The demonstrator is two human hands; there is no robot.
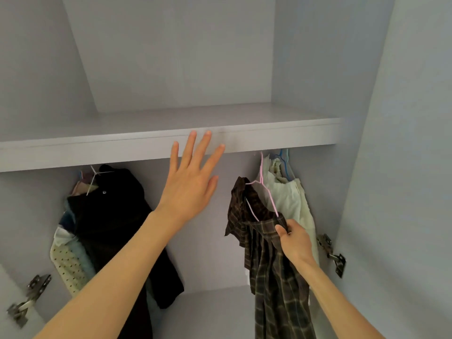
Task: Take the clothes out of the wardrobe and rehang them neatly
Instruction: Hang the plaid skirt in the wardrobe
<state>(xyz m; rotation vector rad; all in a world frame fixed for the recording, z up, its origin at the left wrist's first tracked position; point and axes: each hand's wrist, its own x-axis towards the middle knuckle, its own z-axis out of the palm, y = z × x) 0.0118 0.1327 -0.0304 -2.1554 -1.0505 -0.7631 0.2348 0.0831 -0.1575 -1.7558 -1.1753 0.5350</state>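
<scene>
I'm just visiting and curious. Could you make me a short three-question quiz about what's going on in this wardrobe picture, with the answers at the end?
1. True or false: the left hand grips a hanger.
2. Which garment does the right hand hold? A) the black garment B) the plaid shirt C) the cream garment
3. Fill in: the plaid shirt hangs on a ____ coloured hanger.

Key
1. False. Its fingers are spread and it holds nothing, raised in front of the shelf.
2. B. It pinches the shirt near the collar.
3. Pink.
</scene>
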